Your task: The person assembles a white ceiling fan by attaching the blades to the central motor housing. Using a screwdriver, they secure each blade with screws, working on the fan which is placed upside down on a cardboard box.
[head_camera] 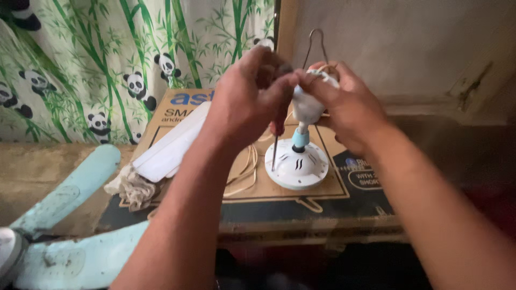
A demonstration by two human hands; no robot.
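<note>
Item: ceiling fan motor assembly [297,164], white, round, with dark slots on its housing. It stands upright on a flattened cardboard box [252,198], near the box's middle. A pale blue collar [300,139] sits on the stem above the housing, and a white canopy cup [307,104] sits above that. A wire hook [316,45] rises from the top, in front of the wall.

Left hand [244,102]: fingers closed around a screwdriver [275,147], red at the handle. Its thin metal shaft points down, with the tip close to the motor housing.

Right hand [344,104]: fingers curled shut on the canopy cup, gripping it from the right. The fingertips of both hands meet at the cup's top.

Loose cream-coloured wires [244,174] trail over the box to the left of the motor.

Also on the box: a white fan blade [174,142] lying flat at the left, and a crumpled off-white rag [131,188] at the blade's near end.

Lower left, beside the box: two pale blue fan blades [75,225], dusty and scuffed.

Behind: a curtain [97,53] printed with pandas and green bamboo; a bare grey wall [408,48] at right.
</note>
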